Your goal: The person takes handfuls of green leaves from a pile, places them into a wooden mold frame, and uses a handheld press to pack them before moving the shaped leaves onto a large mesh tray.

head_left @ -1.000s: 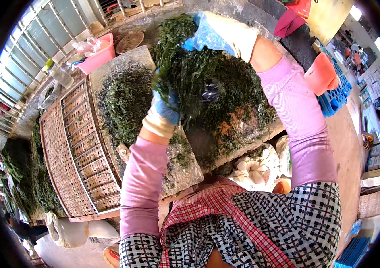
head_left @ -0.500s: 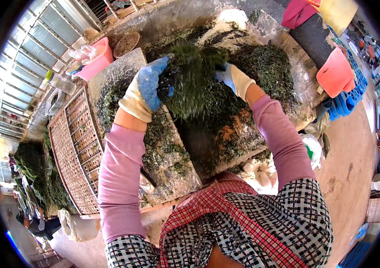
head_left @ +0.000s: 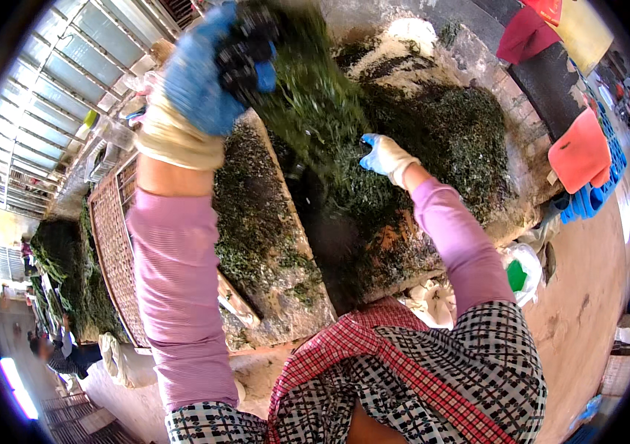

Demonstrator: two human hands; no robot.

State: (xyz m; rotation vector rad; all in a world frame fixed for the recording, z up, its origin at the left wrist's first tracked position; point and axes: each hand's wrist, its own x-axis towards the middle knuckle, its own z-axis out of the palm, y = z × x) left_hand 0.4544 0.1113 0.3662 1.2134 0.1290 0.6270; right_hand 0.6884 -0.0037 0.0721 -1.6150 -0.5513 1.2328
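High at the upper left, my left hand (head_left: 200,78) wears a blue-coated glove and is closed on a bunch of dark green strands (head_left: 311,89), like seaweed or fine leafy plants. The bunch hangs down to the right, blurred by motion. Black lumpy bits beside the bunch are my fingertips or something on them; I cannot tell. My right hand (head_left: 387,157), in a similar glove, is lower down, thumb and fingers apart at the edge of the strands. Behind it lies a heap of chopped dark green matter (head_left: 470,133). A board (head_left: 307,314) strewn with green scraps lies to the left.
A woven rack (head_left: 119,259) leans at the left, beside more piled greens (head_left: 59,251). A wooden stick (head_left: 237,303) lies on the board. At the right are a salmon-pink plastic piece (head_left: 581,152), a blue crate (head_left: 596,196) and a white bag (head_left: 526,266).
My left hand has risen toward the upper left, lifting the bunch with it. My right hand has dropped slightly and come away from the upper part of the bunch.
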